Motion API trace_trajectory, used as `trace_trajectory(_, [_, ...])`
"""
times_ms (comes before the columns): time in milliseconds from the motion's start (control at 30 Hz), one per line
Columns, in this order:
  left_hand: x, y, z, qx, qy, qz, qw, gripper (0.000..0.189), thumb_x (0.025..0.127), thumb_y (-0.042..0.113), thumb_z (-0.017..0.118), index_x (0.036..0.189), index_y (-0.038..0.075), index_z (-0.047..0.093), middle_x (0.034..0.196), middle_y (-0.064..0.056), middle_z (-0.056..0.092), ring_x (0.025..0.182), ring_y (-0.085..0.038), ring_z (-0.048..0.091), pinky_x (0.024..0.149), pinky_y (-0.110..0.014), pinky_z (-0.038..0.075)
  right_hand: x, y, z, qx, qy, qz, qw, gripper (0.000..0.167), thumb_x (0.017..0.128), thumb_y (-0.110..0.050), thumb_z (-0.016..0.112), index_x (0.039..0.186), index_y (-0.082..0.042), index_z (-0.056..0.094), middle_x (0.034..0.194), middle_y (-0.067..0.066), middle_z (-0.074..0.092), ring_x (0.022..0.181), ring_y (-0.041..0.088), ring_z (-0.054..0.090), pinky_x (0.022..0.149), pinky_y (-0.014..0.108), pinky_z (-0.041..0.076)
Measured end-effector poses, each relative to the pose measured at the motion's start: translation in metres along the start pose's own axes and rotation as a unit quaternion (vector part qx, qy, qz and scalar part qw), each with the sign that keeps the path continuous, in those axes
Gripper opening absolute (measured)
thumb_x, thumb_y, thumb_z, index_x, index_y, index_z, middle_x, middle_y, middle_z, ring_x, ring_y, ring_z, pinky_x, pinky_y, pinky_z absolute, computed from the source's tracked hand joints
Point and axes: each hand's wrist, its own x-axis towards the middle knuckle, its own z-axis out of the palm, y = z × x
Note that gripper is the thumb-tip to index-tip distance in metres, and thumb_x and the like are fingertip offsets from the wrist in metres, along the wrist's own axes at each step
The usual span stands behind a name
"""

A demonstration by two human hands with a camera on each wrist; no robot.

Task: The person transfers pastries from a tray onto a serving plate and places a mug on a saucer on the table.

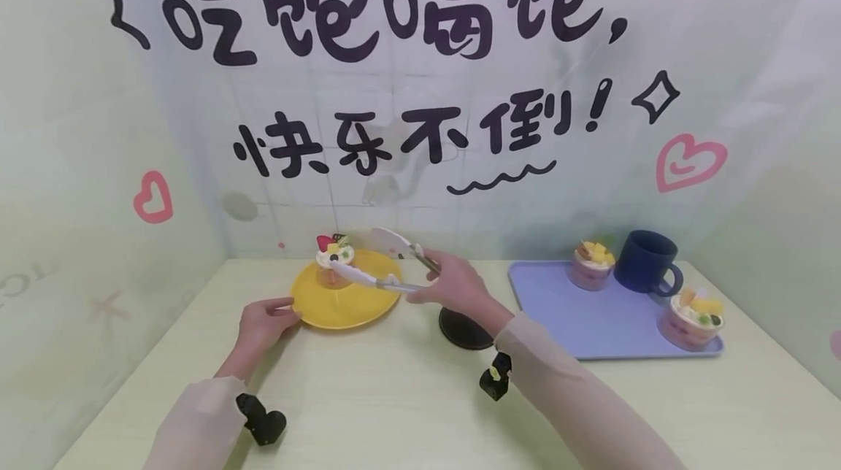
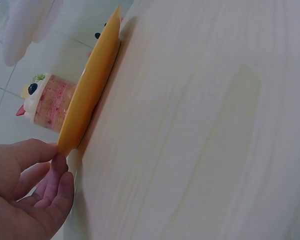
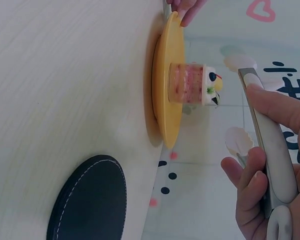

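Observation:
At the near left rim of the yellow plate, my left hand pinches the edge between thumb and fingers. One clear dessert cup, topped with cream and fruit, stands upright on that plate. My right hand grips a pair of tongs by the handles. The tongs' two white heads are spread apart above the plate, around the cup's height. In the head view one head overlaps the cup; the right wrist view shows a gap between them.
A round black coaster lies beneath my right hand. On the right is a blue-purple tray bearing a dark blue mug, a dessert cup at the back and another dessert cup at the front. Printed walls enclose the table.

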Motion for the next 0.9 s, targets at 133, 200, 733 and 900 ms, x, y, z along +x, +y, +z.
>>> trace_trajectory(133, [0.000,0.001,0.000,0.003,0.000,-0.003,1.0000,0.047,0.083,0.008,0.063,0.123,-0.013,0.048,0.102,-0.025,0.063,0.073,-0.012,0.062,0.063,-0.021,0.050,-0.005,0.002,-0.006,-0.002,0.003,-0.002,1.0000,0.072,0.062,-0.039,0.082,0.125,-0.014,0.055,0.098,0.005,0.065,0.082,0.018,0.056,0.068,0.033,0.046])
trace_trajectory(200, [0.000,0.001,0.000,0.005,0.002,-0.005,1.0000,0.047,0.083,0.007,0.062,0.123,-0.013,0.048,0.102,-0.025,0.063,0.073,-0.012,0.062,0.062,-0.022,0.050,-0.008,0.002,-0.008,-0.002,0.006,-0.001,1.0000,0.072,0.062,-0.038,0.082,0.125,-0.015,0.056,0.097,0.005,0.065,0.082,0.018,0.057,0.069,0.033,0.046])
trace_trajectory(733, [0.001,0.001,0.000,0.001,-0.003,-0.013,0.9999,0.047,0.084,0.008,0.062,0.124,-0.012,0.048,0.103,-0.025,0.062,0.077,-0.015,0.063,0.065,-0.023,0.051,-0.023,0.017,-0.019,-0.001,0.021,-0.003,0.9998,0.078,0.062,-0.037,0.082,0.130,-0.016,0.052,0.096,0.008,0.066,0.080,0.019,0.056,0.066,0.032,0.046])
trace_trajectory(900, [0.001,0.000,0.000,-0.001,-0.004,-0.016,0.9999,0.048,0.083,0.009,0.063,0.124,-0.012,0.047,0.103,-0.025,0.062,0.075,-0.013,0.062,0.063,-0.021,0.050,-0.027,0.021,-0.024,-0.007,0.026,0.001,0.9996,0.079,0.062,-0.036,0.082,0.132,-0.017,0.050,0.094,0.007,0.066,0.079,0.020,0.055,0.061,0.029,0.045])
